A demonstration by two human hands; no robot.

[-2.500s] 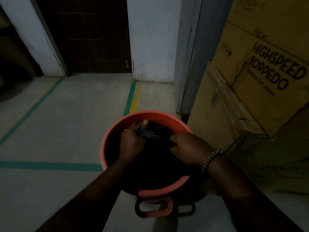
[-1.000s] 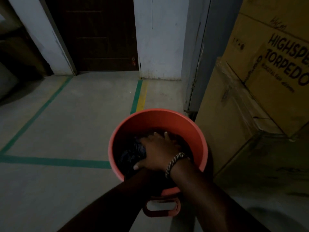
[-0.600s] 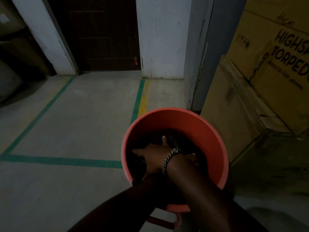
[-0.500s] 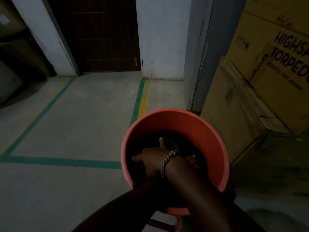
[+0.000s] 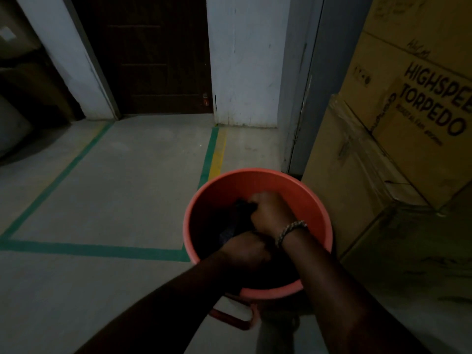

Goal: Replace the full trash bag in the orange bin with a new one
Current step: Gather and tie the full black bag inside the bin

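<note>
"Green tape (image 5: 92, 251) lined the smooth grey floor (image 5: 115, 200). What stood beside it?"
"A round orange plastic bin (image 5: 255, 173), crinkly black bag (image 5: 231, 231) inside."
"The hands?"
"Left hand (image 5: 245, 249) reached in, its grip too dark to tell; right hand (image 5: 270, 215) was fisted round the bag's bunched top. Stacked cardboard boxes (image 5: 370, 187) crowded the bin's right."

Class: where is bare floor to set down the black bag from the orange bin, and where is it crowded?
Free: the concrete floor left of the orange bin, bordered by green tape lines. Crowded: cardboard boxes close on the bin's right; the left hand and right hand fill its mouth.
</note>
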